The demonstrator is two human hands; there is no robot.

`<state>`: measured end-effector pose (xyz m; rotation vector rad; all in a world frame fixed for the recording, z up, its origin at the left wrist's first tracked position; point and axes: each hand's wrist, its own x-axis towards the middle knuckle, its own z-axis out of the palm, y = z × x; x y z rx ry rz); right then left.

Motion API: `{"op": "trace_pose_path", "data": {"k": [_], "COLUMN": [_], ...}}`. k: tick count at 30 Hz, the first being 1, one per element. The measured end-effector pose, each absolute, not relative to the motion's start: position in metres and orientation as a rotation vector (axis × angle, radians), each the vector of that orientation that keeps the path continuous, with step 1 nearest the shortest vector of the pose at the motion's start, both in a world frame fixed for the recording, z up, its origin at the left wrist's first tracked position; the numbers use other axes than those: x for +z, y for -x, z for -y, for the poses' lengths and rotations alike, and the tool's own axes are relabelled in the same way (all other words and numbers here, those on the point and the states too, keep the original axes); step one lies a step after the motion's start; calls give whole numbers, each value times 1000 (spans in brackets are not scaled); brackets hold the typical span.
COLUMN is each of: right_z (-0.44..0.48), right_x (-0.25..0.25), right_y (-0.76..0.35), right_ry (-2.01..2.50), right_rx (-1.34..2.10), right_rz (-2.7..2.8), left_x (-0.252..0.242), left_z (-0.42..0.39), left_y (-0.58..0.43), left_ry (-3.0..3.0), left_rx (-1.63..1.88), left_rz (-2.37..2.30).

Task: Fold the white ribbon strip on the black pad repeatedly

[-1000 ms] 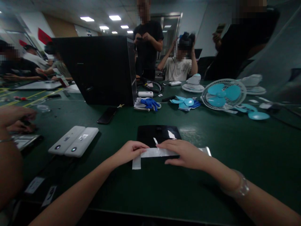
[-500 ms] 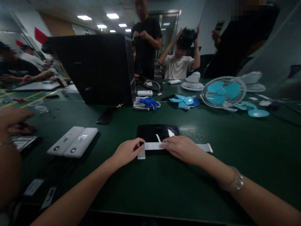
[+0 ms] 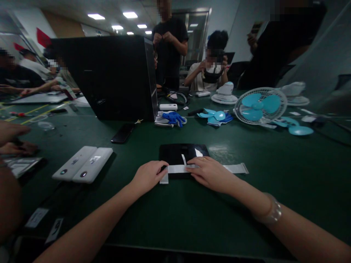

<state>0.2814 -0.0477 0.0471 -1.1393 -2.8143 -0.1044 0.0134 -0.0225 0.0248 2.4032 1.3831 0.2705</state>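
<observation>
A flat white ribbon cable (image 3: 177, 168) lies across the front of a glossy black panel (image 3: 171, 150) on the table. Its left end is bent down toward me at a right angle, and its right end reaches past the panel. My left hand (image 3: 148, 175) pinches the cable at the bend with thumb and index finger. Fingers of my right hand (image 3: 210, 173) grip the middle of the cable and hide part of it. A short white strip (image 3: 183, 159) sticks up beside the right fingertips. A bracelet is on my right wrist.
Two white power banks (image 3: 93, 164) and a phone (image 3: 123, 133) lie on the left. A black computer case (image 3: 109, 80) stands behind them. Gloves (image 3: 172, 118), blue fan blades (image 3: 215, 116) and a fan (image 3: 259, 106) sit farther back. A co-worker's hand (image 3: 19, 148) is at far left.
My hands and the cable stay almost in place, with the view shifting slightly. The seated person across the table has lowered the headgear from above the head to face height.
</observation>
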Motion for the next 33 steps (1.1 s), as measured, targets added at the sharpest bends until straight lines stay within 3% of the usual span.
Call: {"op": "trace_pose_path", "data": {"k": [20, 33], "right_z": [47, 32], "right_x": [47, 32], "right_y": [-281, -296], "right_ry": [1017, 1305], "right_rx": [60, 190], "right_rz": [2683, 2670], "left_x": [26, 27], "left_z": [19, 19], "left_y": [-10, -9], "left_ry": [-2321, -2232], "left_rx": [459, 455], "left_rz": [-1462, -1467]}}
